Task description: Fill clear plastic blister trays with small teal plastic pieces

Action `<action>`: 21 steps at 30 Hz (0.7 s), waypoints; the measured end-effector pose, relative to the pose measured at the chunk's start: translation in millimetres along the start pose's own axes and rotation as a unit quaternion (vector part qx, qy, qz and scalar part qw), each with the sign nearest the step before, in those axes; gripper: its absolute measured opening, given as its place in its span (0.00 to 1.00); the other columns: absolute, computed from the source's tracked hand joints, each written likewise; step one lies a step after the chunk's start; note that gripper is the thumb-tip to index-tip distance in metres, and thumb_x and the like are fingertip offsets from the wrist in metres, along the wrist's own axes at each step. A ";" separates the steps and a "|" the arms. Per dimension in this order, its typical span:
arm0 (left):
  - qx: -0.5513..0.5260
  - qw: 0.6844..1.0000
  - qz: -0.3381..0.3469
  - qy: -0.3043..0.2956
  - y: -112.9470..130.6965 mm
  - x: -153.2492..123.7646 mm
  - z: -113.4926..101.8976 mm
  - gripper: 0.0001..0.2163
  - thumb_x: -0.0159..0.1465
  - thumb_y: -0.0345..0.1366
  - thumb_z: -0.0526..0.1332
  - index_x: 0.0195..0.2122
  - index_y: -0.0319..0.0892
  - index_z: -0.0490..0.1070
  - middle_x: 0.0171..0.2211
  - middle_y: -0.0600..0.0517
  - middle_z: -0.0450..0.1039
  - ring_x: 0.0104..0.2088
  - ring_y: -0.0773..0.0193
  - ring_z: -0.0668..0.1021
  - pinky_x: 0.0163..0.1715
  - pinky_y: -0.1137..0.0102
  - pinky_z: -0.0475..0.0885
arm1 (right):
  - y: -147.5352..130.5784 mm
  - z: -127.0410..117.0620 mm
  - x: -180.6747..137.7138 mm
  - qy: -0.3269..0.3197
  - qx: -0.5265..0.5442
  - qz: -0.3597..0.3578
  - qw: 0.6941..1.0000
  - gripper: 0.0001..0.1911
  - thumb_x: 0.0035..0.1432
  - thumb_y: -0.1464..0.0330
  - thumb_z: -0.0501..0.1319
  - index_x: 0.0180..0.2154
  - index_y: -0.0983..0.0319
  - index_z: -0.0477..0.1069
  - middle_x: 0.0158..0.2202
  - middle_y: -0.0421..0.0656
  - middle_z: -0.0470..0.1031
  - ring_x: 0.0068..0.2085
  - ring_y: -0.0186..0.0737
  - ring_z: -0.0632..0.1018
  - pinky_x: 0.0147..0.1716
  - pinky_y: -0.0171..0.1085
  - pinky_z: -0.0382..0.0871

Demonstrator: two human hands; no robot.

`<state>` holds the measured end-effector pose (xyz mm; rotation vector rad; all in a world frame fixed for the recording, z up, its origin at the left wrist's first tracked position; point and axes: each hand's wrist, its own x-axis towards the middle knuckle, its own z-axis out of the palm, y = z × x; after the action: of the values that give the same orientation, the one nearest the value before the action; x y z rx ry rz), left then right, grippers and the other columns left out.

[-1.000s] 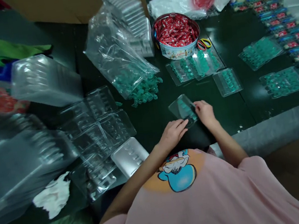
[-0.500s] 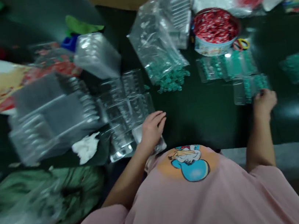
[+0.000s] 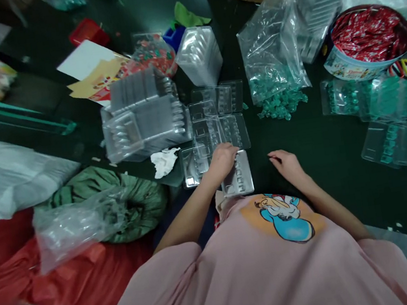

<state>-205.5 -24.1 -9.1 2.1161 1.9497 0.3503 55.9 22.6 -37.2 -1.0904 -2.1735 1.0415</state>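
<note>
My left hand (image 3: 223,162) lies on an empty clear blister tray (image 3: 238,180) at the near table edge, its fingers curled over the top of the tray. More empty clear trays (image 3: 223,129) lie just beyond it. My right hand (image 3: 284,164) rests on the dark green table (image 3: 315,167) to the right of the tray, fingers loosely apart and holding nothing. A clear bag spilling small green pieces (image 3: 282,103) lies further back. Filled trays with green pieces (image 3: 399,145) lie at the right.
Stacks of clear trays (image 3: 145,115) stand at the left of my hands, with a crumpled white tissue (image 3: 164,160) near them. A round tin of red sachets (image 3: 369,41) and scissors (image 3: 405,67) are at the far right. Bags and green cloth (image 3: 118,194) lie at the left.
My right hand has let go of the filled tray at the right and come back to the middle. My left hand moved onto the empty tray. The view swung left.
</note>
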 end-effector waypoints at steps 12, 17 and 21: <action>-0.147 0.981 -0.009 0.123 9.8 -13.7 6.8 0.09 0.66 0.31 0.57 0.41 0.40 0.78 0.39 0.46 0.76 0.41 0.61 0.77 0.44 0.65 0.73 | -17.7 32.6 102.2 -0.039 -0.193 -0.072 0.978 0.14 0.61 0.75 0.56 0.47 0.64 0.75 0.46 0.53 0.71 0.46 0.49 0.70 0.46 0.46 0.68; -0.119 0.978 -0.017 0.172 0.2 -12.2 1.2 0.09 0.67 0.34 0.57 0.41 0.41 0.78 0.41 0.46 0.76 0.44 0.59 0.77 0.48 0.61 0.72 | 3.9 14.8 75.4 -0.080 -0.255 -0.046 0.963 0.14 0.63 0.76 0.52 0.43 0.66 0.76 0.44 0.54 0.71 0.44 0.48 0.68 0.44 0.44 0.67; -0.109 0.983 0.003 0.149 -0.9 1.3 0.6 0.10 0.67 0.35 0.57 0.41 0.41 0.78 0.41 0.46 0.76 0.44 0.59 0.77 0.48 0.61 0.72 | 23.8 -16.4 25.5 -0.071 -0.257 -0.021 0.964 0.16 0.63 0.77 0.50 0.42 0.64 0.75 0.43 0.51 0.71 0.43 0.46 0.69 0.43 0.41 0.67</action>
<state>-206.0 -22.7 -9.9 2.0205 1.9498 0.8850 63.6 59.6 -44.5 -1.2068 -2.6577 0.5554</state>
